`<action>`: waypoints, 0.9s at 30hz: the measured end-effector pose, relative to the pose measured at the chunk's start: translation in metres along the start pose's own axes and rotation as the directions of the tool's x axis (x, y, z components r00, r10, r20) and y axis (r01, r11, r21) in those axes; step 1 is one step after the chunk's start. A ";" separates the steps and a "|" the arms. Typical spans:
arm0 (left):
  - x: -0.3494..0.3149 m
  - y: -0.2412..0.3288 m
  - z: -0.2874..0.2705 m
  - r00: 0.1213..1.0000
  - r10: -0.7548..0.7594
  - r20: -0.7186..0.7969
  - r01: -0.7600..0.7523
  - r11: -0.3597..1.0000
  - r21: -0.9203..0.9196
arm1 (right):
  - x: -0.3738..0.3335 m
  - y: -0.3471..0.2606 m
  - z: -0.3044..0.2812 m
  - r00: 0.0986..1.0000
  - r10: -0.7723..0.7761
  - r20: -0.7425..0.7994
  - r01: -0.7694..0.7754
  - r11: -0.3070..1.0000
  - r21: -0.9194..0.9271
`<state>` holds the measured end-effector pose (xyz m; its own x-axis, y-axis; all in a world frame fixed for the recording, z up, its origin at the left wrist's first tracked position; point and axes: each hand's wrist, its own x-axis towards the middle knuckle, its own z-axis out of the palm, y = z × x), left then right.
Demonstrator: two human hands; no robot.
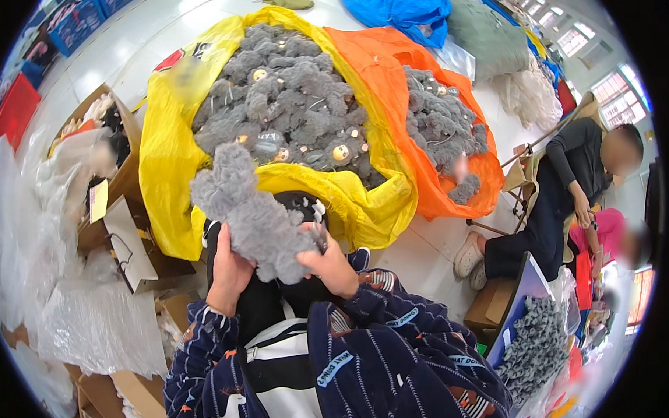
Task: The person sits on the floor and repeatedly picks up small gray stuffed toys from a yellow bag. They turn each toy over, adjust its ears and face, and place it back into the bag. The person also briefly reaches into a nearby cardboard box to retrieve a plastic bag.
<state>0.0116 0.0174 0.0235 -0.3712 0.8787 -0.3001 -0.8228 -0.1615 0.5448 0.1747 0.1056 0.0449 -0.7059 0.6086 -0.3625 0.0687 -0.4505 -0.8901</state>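
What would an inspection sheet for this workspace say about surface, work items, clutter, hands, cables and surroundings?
Surface: white tiled floor.
Work items: gray plush piece in hand; similar pieces heaped in the open yellow sack and orange sack.
Clutter: cardboard box and crumpled clear plastic, at left.
Hands: left hand and right hand both hold the plush.
Cables: nothing seen.
Surroundings: seated person at right; blue crates at upper left.

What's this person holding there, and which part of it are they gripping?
A grey fluffy plush piece, held by its end nearest the person: left hand at its left side, right hand at its right.
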 end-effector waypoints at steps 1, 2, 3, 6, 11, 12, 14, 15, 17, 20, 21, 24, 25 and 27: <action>0.003 0.001 0.003 0.999 -0.053 0.015 0.052 0.998 0.032 | 0.003 0.000 -0.011 0.996 0.071 -0.047 -0.065 0.991 0.121; 0.005 0.000 0.004 0.996 0.000 0.089 -0.012 0.992 0.127 | 0.004 -0.008 -0.018 0.996 0.051 -0.077 -0.027 0.960 0.277; 0.004 0.001 0.000 0.993 -0.012 0.114 -0.007 0.986 0.166 | 0.008 -0.017 -0.027 0.993 0.018 -0.118 0.022 0.943 0.333; 0.000 0.008 -0.004 0.985 -0.055 0.163 0.030 0.988 0.153 | 0.028 -0.027 -0.114 0.893 -0.282 -0.351 0.365 0.910 0.197; 0.004 0.006 -0.009 0.982 -0.096 0.161 0.065 0.979 0.191 | 0.070 -0.083 -0.168 0.700 -0.222 -0.678 0.587 0.720 0.371; 0.004 0.006 -0.010 0.980 -0.103 0.168 0.066 0.975 0.213 | 0.079 -0.067 -0.164 0.738 -0.217 -0.639 0.499 0.813 0.300; 0.005 0.006 -0.013 0.973 -0.120 0.196 0.077 0.973 0.218 | 0.094 -0.038 -0.152 0.791 -0.186 -0.583 0.301 0.948 0.106; 0.003 0.008 -0.013 0.972 -0.109 0.208 0.063 0.974 0.218 | 0.101 -0.025 -0.141 0.807 -0.172 -0.565 0.203 0.979 -0.007; 0.002 0.010 -0.017 0.968 -0.089 0.234 0.033 0.972 0.231 | 0.114 -0.007 -0.119 0.833 -0.195 -0.518 0.153 0.980 -0.124; 0.004 0.013 -0.020 0.960 -0.118 0.255 0.042 0.957 0.288 | 0.139 0.001 -0.099 0.899 -0.218 -0.380 0.085 0.938 -0.336; 0.005 0.015 -0.022 0.955 -0.130 0.267 0.049 0.956 0.290 | 0.148 0.001 -0.095 0.914 -0.226 -0.337 0.089 0.922 -0.377; 0.009 0.023 -0.021 0.944 -0.164 0.286 0.097 0.968 0.233 | 0.184 0.021 -0.100 0.912 -0.369 -0.180 0.197 0.779 -0.595; 0.010 0.024 -0.022 0.937 -0.181 0.299 0.121 0.971 0.208 | 0.199 0.034 -0.109 0.869 -0.488 -0.076 0.306 0.651 -0.695; 0.010 0.027 -0.025 0.932 -0.216 0.292 0.154 0.963 0.220 | 0.217 0.044 -0.113 0.828 -0.558 0.050 0.309 0.380 -0.872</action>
<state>-0.0253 0.0111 0.0159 -0.0424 0.9848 -0.1682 -0.7550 0.0787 0.6510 0.1043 0.2914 -0.1040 -0.6587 0.7225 0.2101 0.4232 0.5866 -0.6906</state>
